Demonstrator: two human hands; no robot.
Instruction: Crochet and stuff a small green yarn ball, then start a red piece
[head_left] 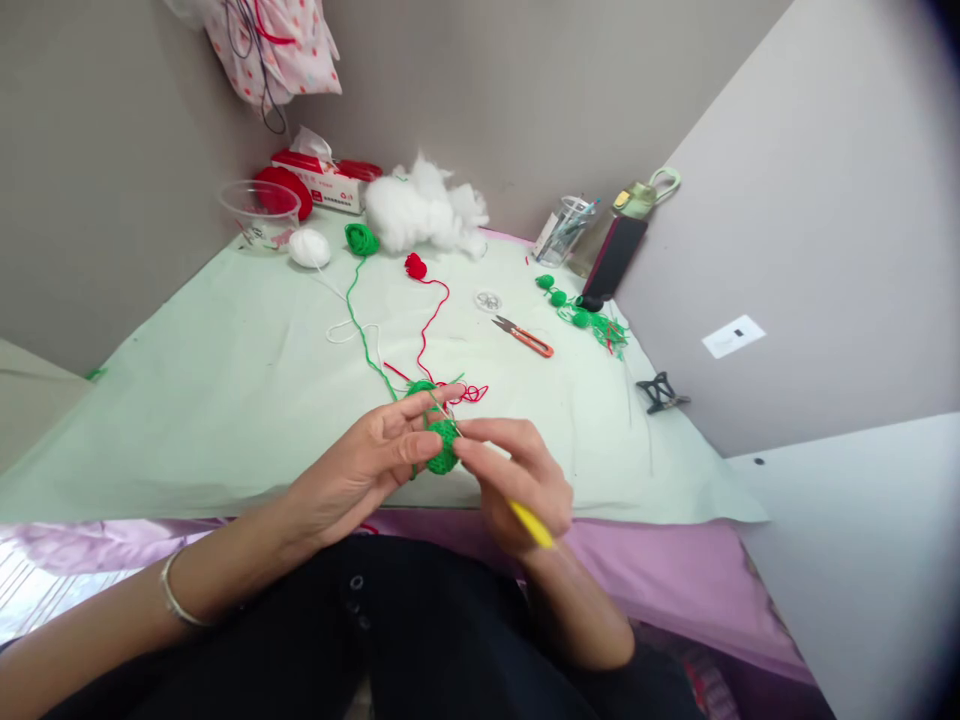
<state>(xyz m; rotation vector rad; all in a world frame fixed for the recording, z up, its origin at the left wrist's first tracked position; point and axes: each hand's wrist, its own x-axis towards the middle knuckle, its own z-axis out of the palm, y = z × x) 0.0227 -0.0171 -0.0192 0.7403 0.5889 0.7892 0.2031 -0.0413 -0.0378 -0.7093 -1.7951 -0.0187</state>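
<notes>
Green rounded crocheted yarn piece (443,452), to the near left of the orange-handled metal snips (525,338), should handle light, soft and squashy, best pinched by its edge, as the left hand (373,450) grips it while the right hand (523,482) holds a slim yellow-handled hook (531,523).

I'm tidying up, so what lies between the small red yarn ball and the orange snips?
In the head view, a small round container and a red strand lie between the ball and the snips.
</notes>
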